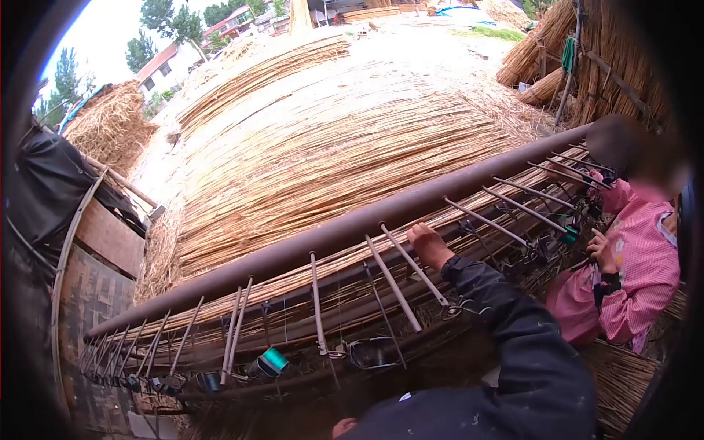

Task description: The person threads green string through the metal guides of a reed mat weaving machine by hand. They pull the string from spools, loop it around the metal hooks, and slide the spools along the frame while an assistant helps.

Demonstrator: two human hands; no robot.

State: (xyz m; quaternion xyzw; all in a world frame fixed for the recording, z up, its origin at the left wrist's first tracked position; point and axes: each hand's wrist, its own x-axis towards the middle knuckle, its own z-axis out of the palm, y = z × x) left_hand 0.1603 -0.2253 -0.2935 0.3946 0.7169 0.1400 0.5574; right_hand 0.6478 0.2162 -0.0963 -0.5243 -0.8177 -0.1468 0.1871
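My right hand [430,246] reaches over the frame on a dark sleeve, its fingers curled at the lower edge of a long brown pipe [293,262], beside the thin reeds [345,253]. What its fingertips hold is hidden. Metal rods [415,265] slant down from the pipe on both sides of this hand. My left hand [345,427] shows only in part at the bottom edge, below the frame; its fingers cannot be made out. Left of centre, a spool of green thread [273,361] hangs on the frame's lower bar.
At the right, a person in a pink checked top [645,271] has both hands at the rods. Beyond the pipe lies a wide reed mat [352,161]. Reed bundles [623,66] stand upper right. Wooden boards [99,293] and a black sheet [59,176] are at the left.
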